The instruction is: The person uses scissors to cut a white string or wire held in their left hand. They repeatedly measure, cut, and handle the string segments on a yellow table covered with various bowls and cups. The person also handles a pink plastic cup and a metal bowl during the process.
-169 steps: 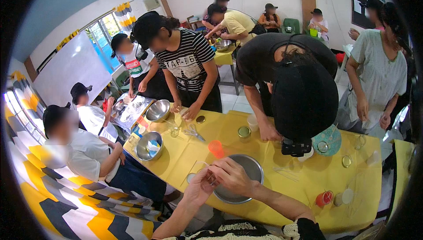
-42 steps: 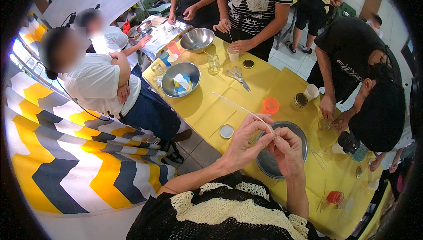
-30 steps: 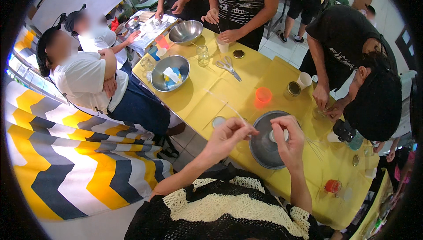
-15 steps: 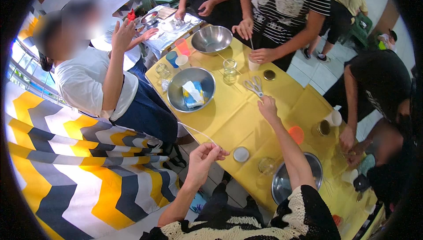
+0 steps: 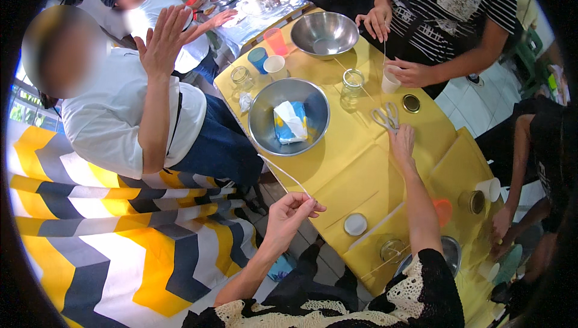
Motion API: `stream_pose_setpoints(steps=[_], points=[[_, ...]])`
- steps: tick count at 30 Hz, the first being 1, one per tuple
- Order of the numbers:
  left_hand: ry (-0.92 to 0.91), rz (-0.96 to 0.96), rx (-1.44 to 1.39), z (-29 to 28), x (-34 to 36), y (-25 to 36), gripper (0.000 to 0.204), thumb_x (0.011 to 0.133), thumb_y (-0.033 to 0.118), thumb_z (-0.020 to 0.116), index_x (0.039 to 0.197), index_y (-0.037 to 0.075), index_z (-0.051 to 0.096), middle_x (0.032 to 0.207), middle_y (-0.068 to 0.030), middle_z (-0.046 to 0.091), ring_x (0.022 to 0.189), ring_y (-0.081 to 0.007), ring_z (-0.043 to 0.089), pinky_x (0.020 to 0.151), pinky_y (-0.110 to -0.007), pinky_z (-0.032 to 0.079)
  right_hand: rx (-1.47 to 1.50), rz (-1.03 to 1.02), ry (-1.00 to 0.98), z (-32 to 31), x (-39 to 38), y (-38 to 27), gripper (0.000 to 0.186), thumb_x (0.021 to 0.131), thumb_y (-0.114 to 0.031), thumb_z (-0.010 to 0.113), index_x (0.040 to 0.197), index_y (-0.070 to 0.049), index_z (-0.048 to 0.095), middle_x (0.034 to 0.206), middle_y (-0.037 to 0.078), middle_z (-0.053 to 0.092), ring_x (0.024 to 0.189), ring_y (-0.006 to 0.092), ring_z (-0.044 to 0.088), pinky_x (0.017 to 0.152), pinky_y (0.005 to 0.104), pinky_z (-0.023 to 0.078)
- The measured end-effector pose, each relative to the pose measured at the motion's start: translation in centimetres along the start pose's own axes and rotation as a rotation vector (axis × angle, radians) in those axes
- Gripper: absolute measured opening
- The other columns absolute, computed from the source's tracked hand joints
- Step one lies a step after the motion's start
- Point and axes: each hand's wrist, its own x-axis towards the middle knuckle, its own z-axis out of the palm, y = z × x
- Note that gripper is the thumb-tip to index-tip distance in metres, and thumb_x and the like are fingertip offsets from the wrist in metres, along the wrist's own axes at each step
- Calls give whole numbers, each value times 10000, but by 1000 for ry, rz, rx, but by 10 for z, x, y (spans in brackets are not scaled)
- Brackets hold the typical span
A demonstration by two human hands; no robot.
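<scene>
My left hand [image 5: 289,216] is closed in a pinch on one end of a thin white string [image 5: 288,174]. The string's loose end arches up and left, past the table's near-left edge. My right hand [image 5: 402,147] reaches over the yellow-covered table [image 5: 328,171], its fingers closed on the blade end of a pair of scissors [image 5: 392,125]. The light grey handle loops point away from me, and the blades are hidden by my fingers. Left of the scissors, a clear glass jar [image 5: 351,95] has a thin stick laid across its mouth. A gold lid [image 5: 411,103] lies just beyond the scissors.
A steel bowl [image 5: 318,108] holds a blue, yellow and white packet [image 5: 290,126]; another bowl [image 5: 325,38] stands farther back. A grey lid [image 5: 355,224], jar [image 5: 392,250] and orange cup [image 5: 443,212] lie near my right arm. Across the table, a person holds a paper cup [image 5: 391,81].
The whole view has shifted, so the table's things appear farther right and lower. Both my hands keep their hold on the string and scissors. The person at left has the raised hand spread wider.
</scene>
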Motion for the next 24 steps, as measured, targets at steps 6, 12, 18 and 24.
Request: stream_pose_setpoints(steps=[6, 12, 18, 24], points=[[-27, -2, -45, 3, -1, 6, 114, 889, 109, 528, 918, -1, 537, 884, -108, 632, 856, -180, 629, 713, -267, 493, 192, 176, -76, -10, -7, -15, 286, 847, -238, 515, 941, 29, 477, 845, 244, 547, 796, 394, 532, 688, 467, 422], [-115, 36, -25, 5, -10, 8, 121, 891, 106, 521, 905, -12, 543, 859, -97, 627, 823, -172, 626, 710, -276, 495, 448, 526, -137, 8, -19, 4, 339, 885, -308, 478, 908, 27, 525, 691, 138, 547, 597, 260, 524, 558, 381, 426], [-131, 114, -12, 13, -27, 21, 124, 887, 98, 529, 918, -20, 548, 844, -91, 625, 799, -160, 625, 694, -269, 498, 1133, 531, -195, -134, -81, -86, 339, 898, -329, 493, 945, 4, 533, 678, -35, 406, 584, 66, 339, 499, 217, 284], [-221, 222, 118, 38, -45, 35, 85, 869, 49, 542, 912, -25, 546, 835, -85, 623, 785, -147, 622, 687, -260, 501, 1032, 191, -107, -261, -183, -126, 247, 851, -151, 573, 1041, -2, 523, 697, -41, 420, 603, 64, 372, 529, 198, 305]])
